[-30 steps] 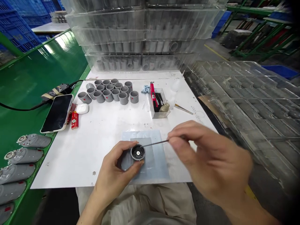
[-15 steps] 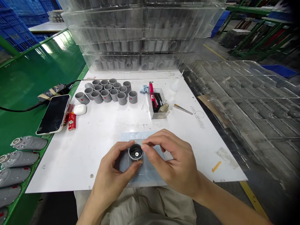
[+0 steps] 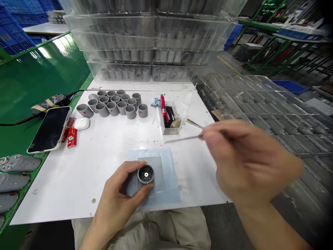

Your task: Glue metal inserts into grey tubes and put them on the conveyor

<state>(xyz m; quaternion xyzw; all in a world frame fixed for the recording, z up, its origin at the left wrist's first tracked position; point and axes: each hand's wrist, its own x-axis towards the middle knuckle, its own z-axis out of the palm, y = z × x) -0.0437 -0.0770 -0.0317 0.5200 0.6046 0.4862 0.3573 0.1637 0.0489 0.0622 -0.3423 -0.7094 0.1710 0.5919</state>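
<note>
Nearest the camera, the left hand (image 3: 117, 201) is closing thumb and fingers around a grey cylinder (image 3: 145, 173), which is standing upright on a pale blue mat (image 3: 166, 180) at the front of the white board (image 3: 104, 149), its open end facing up and showing a dark inside with a pale centre. The right hand (image 3: 247, 163), blurred, is hanging in the air further right and a little higher, pinching a thin rod (image 3: 182, 139) by one end; the rod's long axis is running almost level, with its free tip pointing left. The cylinder is lying below and to the left of that tip, clearly apart from it, so the left hand is the one in contact with it. Beyond the rod tip a clear box (image 3: 170, 119) of small tools is sitting on the board; to its left grey cups (image 3: 114, 104) are standing in a cluster and a phone (image 3: 49, 129) is lying at the board's edge; farthest back, clear trays (image 3: 156, 41) are standing stacked.
</note>
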